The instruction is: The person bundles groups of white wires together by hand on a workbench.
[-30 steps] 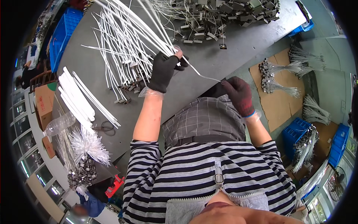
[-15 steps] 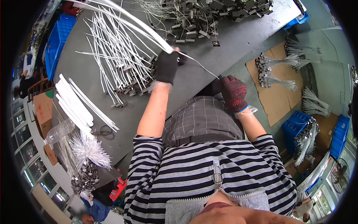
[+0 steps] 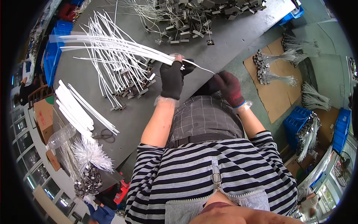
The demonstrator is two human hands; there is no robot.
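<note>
Head view: gloved hands sorting white wires.
Left hand [image 3: 172,79] fist-clamps wire bundle [image 3: 112,44], fanned clear of table [image 3: 231,37]; right hand [image 3: 229,87] pinches one strand [image 3: 203,69], separating it.

Left hand [image 3: 172,77] shifted toward table centre, swinging the white wire bundle [image 3: 112,44] flatter, tips now pointing left. Right hand [image 3: 228,86] moved up closer, gripping the single wire's [image 3: 203,68] end.

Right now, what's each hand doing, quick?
Left hand: closed around a bundle of white wires.
Right hand: closed, pinching the end of one white wire.
</note>
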